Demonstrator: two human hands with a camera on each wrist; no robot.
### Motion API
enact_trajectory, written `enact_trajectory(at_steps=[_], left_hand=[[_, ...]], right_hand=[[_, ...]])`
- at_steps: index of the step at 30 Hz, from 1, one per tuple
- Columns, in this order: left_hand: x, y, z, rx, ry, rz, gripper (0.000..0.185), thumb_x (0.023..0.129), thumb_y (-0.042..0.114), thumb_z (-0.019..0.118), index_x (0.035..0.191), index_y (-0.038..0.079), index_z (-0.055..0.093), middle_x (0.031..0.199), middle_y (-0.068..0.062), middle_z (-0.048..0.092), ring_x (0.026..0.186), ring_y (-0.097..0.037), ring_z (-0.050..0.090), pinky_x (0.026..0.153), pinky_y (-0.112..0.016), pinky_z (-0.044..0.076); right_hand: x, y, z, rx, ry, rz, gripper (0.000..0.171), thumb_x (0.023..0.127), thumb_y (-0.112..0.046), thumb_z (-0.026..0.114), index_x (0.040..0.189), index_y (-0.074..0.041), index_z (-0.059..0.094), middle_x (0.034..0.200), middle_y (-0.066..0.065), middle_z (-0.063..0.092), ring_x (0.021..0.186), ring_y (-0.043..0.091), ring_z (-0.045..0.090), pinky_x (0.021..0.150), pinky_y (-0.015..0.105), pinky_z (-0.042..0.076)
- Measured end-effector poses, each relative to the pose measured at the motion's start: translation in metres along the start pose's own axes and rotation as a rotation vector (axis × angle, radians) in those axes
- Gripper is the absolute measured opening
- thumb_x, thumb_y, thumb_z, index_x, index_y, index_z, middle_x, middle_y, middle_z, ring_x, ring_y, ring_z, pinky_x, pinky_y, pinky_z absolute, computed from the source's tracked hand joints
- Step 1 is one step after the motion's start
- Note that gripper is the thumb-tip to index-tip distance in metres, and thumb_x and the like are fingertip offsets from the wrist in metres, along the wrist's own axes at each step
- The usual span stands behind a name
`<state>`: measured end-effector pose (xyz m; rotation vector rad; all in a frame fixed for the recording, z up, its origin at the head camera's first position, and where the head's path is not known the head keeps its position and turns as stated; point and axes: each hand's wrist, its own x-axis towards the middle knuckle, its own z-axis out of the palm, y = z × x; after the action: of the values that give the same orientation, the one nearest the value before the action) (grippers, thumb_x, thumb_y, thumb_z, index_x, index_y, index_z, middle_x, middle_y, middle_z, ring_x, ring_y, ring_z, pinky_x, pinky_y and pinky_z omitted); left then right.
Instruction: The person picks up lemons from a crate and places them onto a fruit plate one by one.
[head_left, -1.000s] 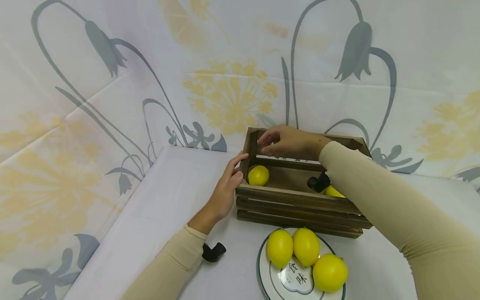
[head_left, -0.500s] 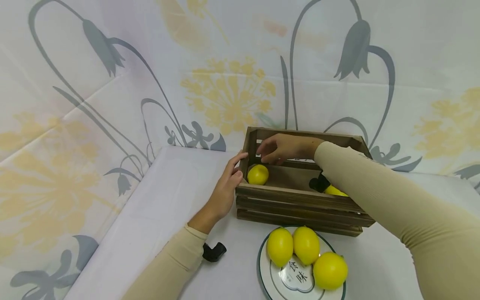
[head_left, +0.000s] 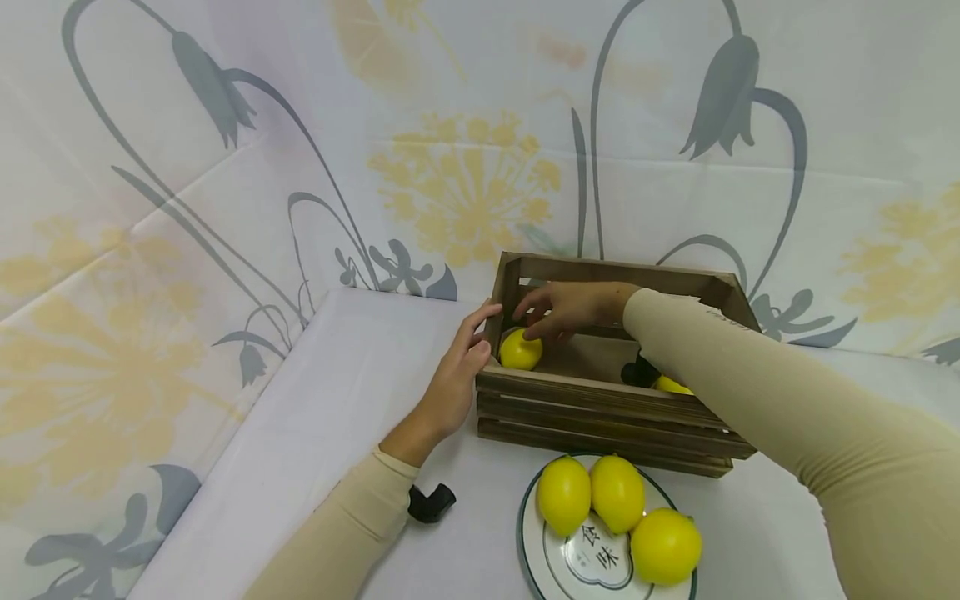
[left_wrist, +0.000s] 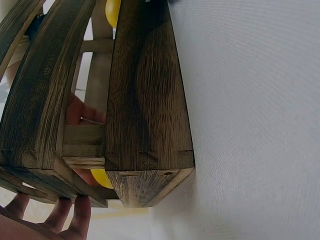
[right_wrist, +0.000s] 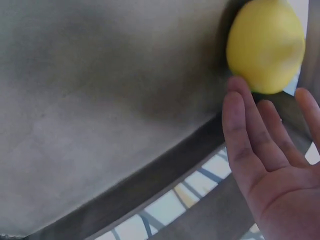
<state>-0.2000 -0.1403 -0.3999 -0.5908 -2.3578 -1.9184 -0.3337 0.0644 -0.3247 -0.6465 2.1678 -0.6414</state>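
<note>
Wooden crate (head_left: 600, 400): dark-stained slatted box, open at the top, standing upright on the white table with its long side facing near; gaps show between the slats. Lemon (head_left: 521, 349): bright yellow, smooth, oval, lying on the crate floor in the near left corner, against the left end wall. The right hand (head_left: 562, 307) reaches down into the crate from the right, its straight fingertips at the lemon's top. The left hand (head_left: 459, 371) rests outside against the crate's left end, fingers along the corner post.
</note>
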Motion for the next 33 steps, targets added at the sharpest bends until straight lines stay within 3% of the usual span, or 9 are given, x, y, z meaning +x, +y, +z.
enact_trajectory(at_steps=[6,13,19,26,33], left_hand=[[0.0,-0.001,-0.001,-0.006,-0.004,0.01,0.052,0.103,0.038,0.028,0.155,0.03,0.029,0.166,0.007,0.015,0.142,-0.032,0.03,0.113,-0.062,0.029],[0.0,0.0,-0.001,-0.017,-0.017,0.005,0.053,0.103,0.038,0.027,0.155,0.03,0.027,0.167,0.007,0.013,0.143,-0.032,0.028,0.113,-0.063,0.028],[0.0,0.0,-0.001,-0.003,-0.007,0.002,0.051,0.103,0.038,0.027,0.154,0.035,0.027,0.166,0.009,0.014,0.143,-0.031,0.029,0.113,-0.063,0.029],[-0.001,0.0,-0.001,-0.001,-0.014,0.002,0.054,0.102,0.038,0.027,0.156,0.03,0.026,0.167,0.006,0.014,0.142,-0.033,0.031,0.113,-0.063,0.03],[-0.001,0.001,0.0,0.01,-0.005,-0.004,0.053,0.103,0.038,0.027,0.155,0.03,0.027,0.166,0.006,0.015,0.144,-0.033,0.029,0.114,-0.063,0.028]], right_hand=[[0.005,0.0,0.008,-0.012,-0.012,0.035,0.062,0.095,-0.033,0.067,0.15,-0.016,0.043,0.153,0.018,0.042,0.127,0.03,0.057,0.106,0.048,0.049],[0.008,0.0,0.013,-0.045,-0.042,0.025,0.068,0.097,-0.031,0.066,0.155,-0.014,0.036,0.16,0.019,0.033,0.125,0.029,0.059,0.103,0.047,0.051],[0.008,0.0,0.016,-0.038,-0.057,0.005,0.064,0.098,-0.026,0.065,0.155,-0.015,0.037,0.151,0.014,0.043,0.118,0.025,0.062,0.1,0.043,0.053],[0.01,0.001,0.02,-0.088,-0.067,-0.022,0.055,0.1,-0.024,0.06,0.152,-0.015,0.043,0.14,0.012,0.049,0.11,0.022,0.062,0.095,0.038,0.056],[0.011,0.001,0.021,-0.06,-0.053,-0.052,0.049,0.099,-0.021,0.063,0.145,-0.01,0.05,0.132,0.013,0.054,0.108,0.021,0.064,0.093,0.037,0.057]])
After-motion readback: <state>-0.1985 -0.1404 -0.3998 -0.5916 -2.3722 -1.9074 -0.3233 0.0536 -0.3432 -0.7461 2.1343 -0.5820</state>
